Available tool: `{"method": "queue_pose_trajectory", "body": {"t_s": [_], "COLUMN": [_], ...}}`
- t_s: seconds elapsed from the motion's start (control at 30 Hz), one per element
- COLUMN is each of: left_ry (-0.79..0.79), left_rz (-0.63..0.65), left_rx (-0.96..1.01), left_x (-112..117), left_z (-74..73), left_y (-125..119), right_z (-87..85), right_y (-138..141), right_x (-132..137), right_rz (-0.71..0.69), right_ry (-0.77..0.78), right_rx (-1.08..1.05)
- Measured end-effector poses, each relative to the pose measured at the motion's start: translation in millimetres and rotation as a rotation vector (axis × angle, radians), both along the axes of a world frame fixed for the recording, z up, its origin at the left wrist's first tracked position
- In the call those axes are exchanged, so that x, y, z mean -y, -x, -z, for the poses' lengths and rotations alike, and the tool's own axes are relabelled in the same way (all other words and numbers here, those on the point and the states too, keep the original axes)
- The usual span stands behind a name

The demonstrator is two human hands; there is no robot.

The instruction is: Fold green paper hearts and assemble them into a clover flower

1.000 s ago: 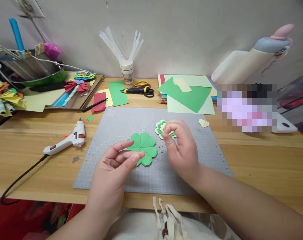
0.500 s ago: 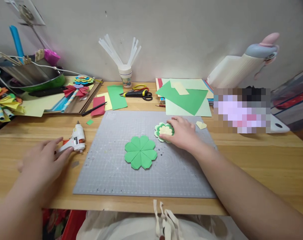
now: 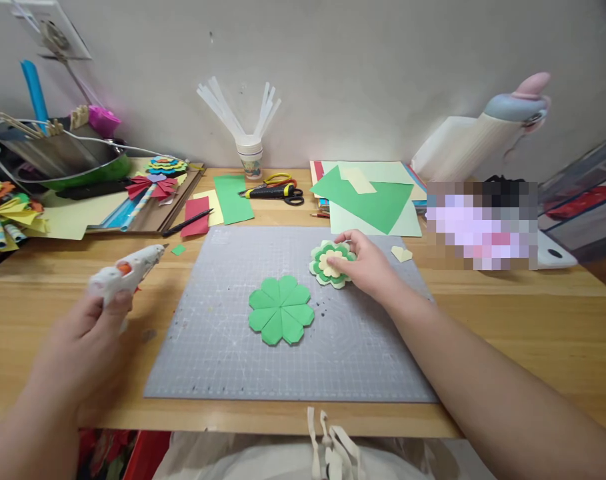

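Observation:
My left hand (image 3: 90,333) is closed around the handle of a white hot glue gun (image 3: 140,263), its nozzle pointing up and to the right above the wooden table. At the right part of the grey cutting mat (image 3: 223,367), my right hand (image 3: 365,263) pinches the right edge of a small layered paper flower (image 3: 327,263) in pale green, green and cream, thumb on top. A larger green paper flower (image 3: 281,310) with several petals lies flat on the mat, to the left of the layered one and apart from both hands.
A cream paper heart (image 3: 401,253) lies by the mat's right edge. Behind the mat are a paper cup (image 3: 251,160) with white glue sticks, a yellow-black cutter (image 3: 270,193), a black pen (image 3: 187,222) and green paper (image 3: 377,200). Finished paper flowers (image 3: 153,187) stand at the left.
My left hand has taken hold of the glue gun, lifted it and turned its nozzle to the right. My right hand now grips the layered flower's edge, uncovering more of it.

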State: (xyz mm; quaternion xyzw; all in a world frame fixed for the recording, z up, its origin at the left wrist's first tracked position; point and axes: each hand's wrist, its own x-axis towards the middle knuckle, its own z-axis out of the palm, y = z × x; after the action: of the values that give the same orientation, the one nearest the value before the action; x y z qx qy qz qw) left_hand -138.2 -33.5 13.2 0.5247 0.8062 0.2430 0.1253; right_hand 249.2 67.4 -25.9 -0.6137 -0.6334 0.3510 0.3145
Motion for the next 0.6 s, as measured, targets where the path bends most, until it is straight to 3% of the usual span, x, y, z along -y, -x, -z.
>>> {"method": "queue_pose_trajectory", "body": {"t_s": [0.1,0.27,0.6], "left_ry": [0.005,0.084,0.120], "left_rz": [0.002,0.340,0.423], "left_rx": [0.303,0.260,0.181], "left_x": [18,33,23], "left_z": [5.3,11.2,18.2], "left_y": [-21,-69,-92], "right_z": [2.0,2.3,0.2], "right_y": [0,-1,0], "right_x": [-3,-3,-4], "right_rz": [0.036,0.045,0.040], "right_ry": [-0.010,0.002,0.004], "right_rx": [-0.039,-0.052,-0.013]}}
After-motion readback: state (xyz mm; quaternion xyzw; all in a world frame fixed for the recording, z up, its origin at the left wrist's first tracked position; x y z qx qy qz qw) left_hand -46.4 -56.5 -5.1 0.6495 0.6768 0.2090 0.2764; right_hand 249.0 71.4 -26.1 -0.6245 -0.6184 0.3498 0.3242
